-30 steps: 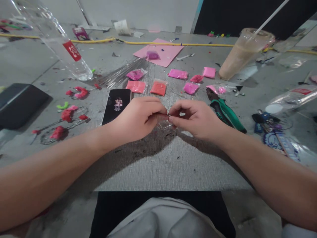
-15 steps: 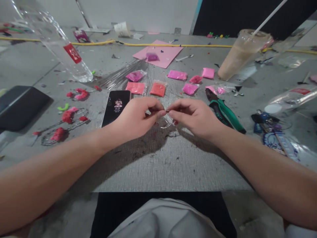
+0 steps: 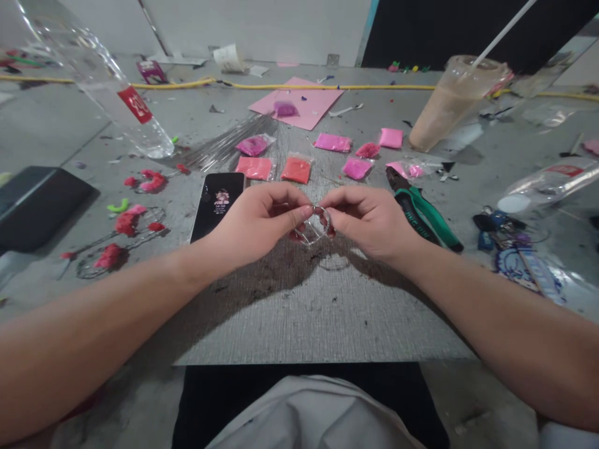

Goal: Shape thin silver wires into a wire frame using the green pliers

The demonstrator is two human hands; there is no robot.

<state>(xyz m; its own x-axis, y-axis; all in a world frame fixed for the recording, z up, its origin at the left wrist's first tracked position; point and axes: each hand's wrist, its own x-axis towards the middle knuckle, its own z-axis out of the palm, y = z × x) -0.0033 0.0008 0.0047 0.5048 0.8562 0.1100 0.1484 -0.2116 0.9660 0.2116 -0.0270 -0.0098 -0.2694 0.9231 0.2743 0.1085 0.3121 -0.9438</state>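
Wire loop (image 3: pixel 325 231) — silvery, thin, apparently twisted

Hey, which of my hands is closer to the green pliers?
Your right hand. The pliers lie just to its right, beside the wrist. Your left hand is farther away, over by the phone.

Cannot see the whole phone (image 3: pixel 211 206) behind the left hand (image 3: pixel 255 221). Nor the tall bottle (image 3: pixel 96 78), cut off above.
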